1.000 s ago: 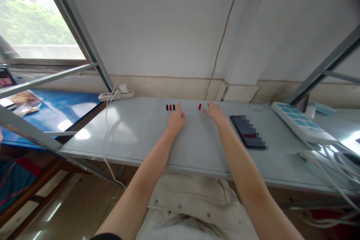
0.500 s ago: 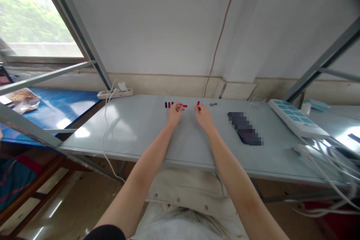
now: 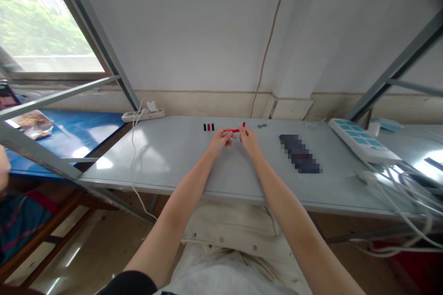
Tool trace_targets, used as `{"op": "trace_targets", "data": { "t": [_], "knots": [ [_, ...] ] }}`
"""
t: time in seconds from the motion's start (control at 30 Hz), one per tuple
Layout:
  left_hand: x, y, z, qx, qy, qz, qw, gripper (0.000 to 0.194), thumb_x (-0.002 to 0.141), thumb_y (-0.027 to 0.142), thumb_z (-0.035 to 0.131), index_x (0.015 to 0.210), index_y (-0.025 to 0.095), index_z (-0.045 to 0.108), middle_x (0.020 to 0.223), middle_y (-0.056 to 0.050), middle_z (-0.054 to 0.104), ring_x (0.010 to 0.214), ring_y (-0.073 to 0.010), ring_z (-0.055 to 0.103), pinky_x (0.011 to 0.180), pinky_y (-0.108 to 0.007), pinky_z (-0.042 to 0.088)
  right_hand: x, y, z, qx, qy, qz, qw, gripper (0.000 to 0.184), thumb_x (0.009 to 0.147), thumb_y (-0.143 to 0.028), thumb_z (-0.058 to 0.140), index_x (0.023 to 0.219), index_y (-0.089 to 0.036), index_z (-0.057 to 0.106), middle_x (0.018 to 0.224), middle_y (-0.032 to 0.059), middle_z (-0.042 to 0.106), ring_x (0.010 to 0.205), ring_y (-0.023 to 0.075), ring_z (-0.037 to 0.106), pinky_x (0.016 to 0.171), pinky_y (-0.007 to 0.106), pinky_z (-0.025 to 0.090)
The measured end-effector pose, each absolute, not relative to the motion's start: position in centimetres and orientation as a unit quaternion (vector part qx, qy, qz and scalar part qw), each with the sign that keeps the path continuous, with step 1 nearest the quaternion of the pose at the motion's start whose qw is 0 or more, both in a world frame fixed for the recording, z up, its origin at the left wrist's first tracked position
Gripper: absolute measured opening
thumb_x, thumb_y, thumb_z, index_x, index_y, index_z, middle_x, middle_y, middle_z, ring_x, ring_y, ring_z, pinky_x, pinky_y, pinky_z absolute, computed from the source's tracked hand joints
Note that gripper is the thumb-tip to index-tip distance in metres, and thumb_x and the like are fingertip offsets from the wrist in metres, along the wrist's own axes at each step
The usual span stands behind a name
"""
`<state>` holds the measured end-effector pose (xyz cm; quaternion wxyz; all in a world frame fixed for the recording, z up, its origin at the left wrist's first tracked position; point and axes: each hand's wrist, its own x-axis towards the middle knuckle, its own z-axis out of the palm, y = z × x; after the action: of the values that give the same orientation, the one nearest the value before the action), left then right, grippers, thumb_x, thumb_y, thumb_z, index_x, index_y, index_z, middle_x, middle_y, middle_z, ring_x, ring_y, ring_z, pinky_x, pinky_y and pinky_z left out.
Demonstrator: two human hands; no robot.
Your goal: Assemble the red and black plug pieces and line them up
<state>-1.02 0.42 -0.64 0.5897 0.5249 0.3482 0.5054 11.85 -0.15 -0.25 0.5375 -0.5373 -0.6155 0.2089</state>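
My left hand (image 3: 220,140) pinches a thin red stick (image 3: 236,131), which points right toward the other hand. In my right hand (image 3: 248,140) is a short red cylinder (image 3: 244,124), its tip showing above the fingers. The stick's right end meets or nearly meets the right fingertips; whether the two red pieces touch is hidden. Beyond my left hand, a black cylinder (image 3: 204,127), a red cylinder (image 3: 208,127) and another black cylinder (image 3: 212,126) stand in a row. Small silvery metal pieces (image 3: 262,126) lie beyond my right hand.
The grey table (image 3: 166,147) runs along the wall. A dark pixelated object (image 3: 300,154) lies right of my hands. Further right are a large white power strip (image 3: 363,140) and cables (image 3: 391,198). Another power strip (image 3: 143,115) sits at the back left. A person's hand (image 3: 4,168) shows at the left edge.
My hands have come together, the left moving right, so the red stick now reaches my right fingers. The cylinder row is more fully uncovered. The view has shifted slightly.
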Motion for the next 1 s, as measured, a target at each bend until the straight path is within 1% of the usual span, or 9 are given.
{"op": "trace_targets", "data": {
  "t": [0.17, 0.27, 0.37, 0.53, 0.67, 0.73, 0.8, 0.9, 1.0],
  "knots": [
    [-0.8, 0.3, -0.7, 0.548, 0.369, 0.494, 0.566, 0.033, 0.072, 0.045, 0.054, 0.08, 0.013, 0.051, 0.063, 0.0, 0.06, 0.038, -0.0036, 0.045, 0.039, -0.019, 0.028, 11.8, 0.1, -0.7, -0.523, -0.604, 0.232, 0.555, 0.049, 0.077, -0.06, 0.034, 0.048, -0.02, 0.036, 0.042, -0.0038, 0.036, 0.044, 0.0091, 0.033, 0.047, 0.023, 0.027],
    [-0.5, 0.2, -0.6, 0.547, 0.388, 0.496, 0.552, 0.036, 0.075, 0.049, 0.048, 0.074, 0.013, 0.05, 0.057, 0.0, 0.058, 0.036, -0.0042, 0.044, 0.038, -0.019, 0.026, 11.8, 0.1, -0.7, -0.522, -0.603, 0.242, 0.553, 0.049, 0.076, -0.059, 0.035, 0.047, -0.02, 0.036, 0.042, -0.0038, 0.036, 0.044, 0.0089, 0.033, 0.047, 0.023, 0.027],
    [-0.4, 0.1, -0.5, 0.541, 0.406, 0.505, 0.537, 0.04, 0.075, 0.052, 0.046, 0.07, 0.013, 0.052, 0.054, 0.0, 0.056, 0.037, -0.0045, 0.044, 0.038, -0.02, 0.026, 11.7, 0.0, -0.5, -0.518, -0.601, 0.244, 0.557, 0.049, 0.076, -0.059, 0.036, 0.047, -0.019, 0.037, 0.042, -0.0037, 0.036, 0.043, 0.0088, 0.033, 0.047, 0.023, 0.028],
    [-0.7, 0.3, -0.3, 0.502, 0.42, 0.546, 0.522, 0.039, 0.073, 0.051, 0.048, 0.066, 0.013, 0.052, 0.052, 0.001, 0.053, 0.037, -0.004, 0.042, 0.039, -0.02, 0.027, 12.0, 0.1, -0.4, -0.51, -0.588, 0.252, 0.575, 0.049, 0.077, -0.058, 0.037, 0.047, -0.02, 0.037, 0.041, -0.0037, 0.037, 0.042, 0.0088, 0.034, 0.045, 0.023, 0.028],
    [-1.3, 0.8, -0.4, 0.452, 0.422, 0.589, 0.52, 0.036, 0.071, 0.049, 0.051, 0.065, 0.013, 0.052, 0.053, 0.002, 0.051, 0.036, -0.0028, 0.039, 0.038, -0.019, 0.025, 12.5, 0.3, -0.4, -0.508, -0.546, 0.269, 0.609, 0.049, 0.077, -0.058, 0.035, 0.048, -0.02, 0.039, 0.041, -0.0037, 0.037, 0.039, 0.0084, 0.035, 0.043, 0.023, 0.029],
    [-1.5, 1.0, -0.5, 0.449, 0.417, 0.588, 0.528, 0.034, 0.068, 0.047, 0.056, 0.063, 0.013, 0.052, 0.054, 0.002, 0.051, 0.036, -0.0024, 0.039, 0.038, -0.019, 0.024, 12.7, 0.5, -0.3, -0.503, -0.523, 0.286, 0.626, 0.048, 0.077, -0.058, 0.035, 0.05, -0.019, 0.041, 0.043, -0.0031, 0.04, 0.039, 0.0081, 0.036, 0.043, 0.023, 0.03],
    [-1.4, 0.9, -0.5, 0.46, 0.411, 0.572, 0.54, 0.033, 0.064, 0.045, 0.06, 0.063, 0.013, 0.053, 0.055, 0.002, 0.052, 0.036, -0.0023, 0.039, 0.038, -0.019, 0.025, 12.8, 0.6, -0.2, -0.497, -0.516, 0.296, 0.632, 0.045, 0.076, -0.058, 0.037, 0.056, -0.019, 0.047, 0.051, -0.0013, 0.048, 0.042, 0.0082, 0.04, 0.044, 0.023, 0.033],
    [-1.2, 0.8, -0.6, 0.476, 0.406, 0.554, 0.55, 0.032, 0.061, 0.044, 0.063, 0.066, 0.013, 0.055, 0.056, 0.001, 0.054, 0.037, -0.0023, 0.04, 0.038, -0.019, 0.025, 12.8, 0.8, -0.4, -0.493, -0.553, 0.301, 0.601, 0.039, 0.072, -0.056, 0.045, 0.07, -0.018, 0.056, 0.068, 0.0024, 0.058, 0.051, 0.0095, 0.047, 0.048, 0.023, 0.038],
    [-1.0, 0.7, -0.8, 0.471, 0.396, 0.563, 0.552, 0.032, 0.061, 0.043, 0.064, 0.069, 0.013, 0.056, 0.058, 0.001, 0.056, 0.037, -0.0022, 0.04, 0.038, -0.018, 0.026, 12.5, 0.7, -0.7, -0.495, -0.612, 0.302, 0.539, 0.035, 0.068, -0.051, 0.051, 0.075, -0.018, 0.059, 0.072, 0.0036, 0.061, 0.057, 0.0117, 0.052, 0.054, 0.025, 0.041]
  ]
}}
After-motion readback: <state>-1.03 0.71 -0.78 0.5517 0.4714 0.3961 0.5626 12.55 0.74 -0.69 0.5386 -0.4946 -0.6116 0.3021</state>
